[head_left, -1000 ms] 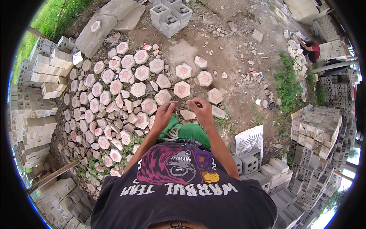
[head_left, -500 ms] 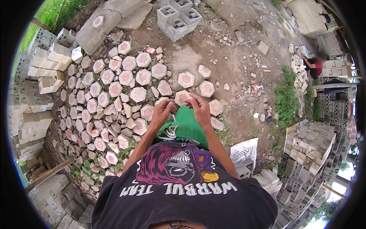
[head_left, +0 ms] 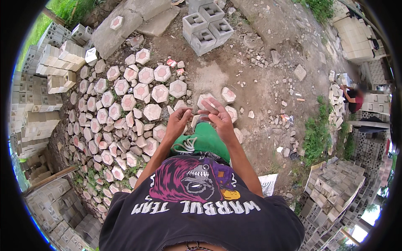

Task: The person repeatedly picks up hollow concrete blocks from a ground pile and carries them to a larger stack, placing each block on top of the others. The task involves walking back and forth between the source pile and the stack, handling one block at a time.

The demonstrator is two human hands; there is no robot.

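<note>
My left hand [head_left: 179, 121] hovers in front of my waist with its fingers loosely bent and the thumb apart, holding nothing that I can see. Just to its right, my right hand [head_left: 217, 115] has its fingers spread and also looks bare. The two hands do not touch. Below and beyond them, hexagonal paving blocks lie on the ground. One pale block [head_left: 204, 100] is partly covered by my right fingers. A grey hexagonal block [head_left: 178, 89] lies ahead of my left hand, and a pink-centred one [head_left: 228, 95] lies beyond my right.
Many hexagonal blocks and broken stones [head_left: 125, 102] cover the ground to the left. Hollow concrete blocks [head_left: 207, 29] stand ahead. More block stacks rise at left [head_left: 33, 100] and right [head_left: 335, 188]. A person [head_left: 356, 98] is at the far right, near a weed strip [head_left: 316, 131].
The ground and blocks have shifted down in view, with a slight turn. My right fingers have spread wider and lifted. My left hand has barely moved.
</note>
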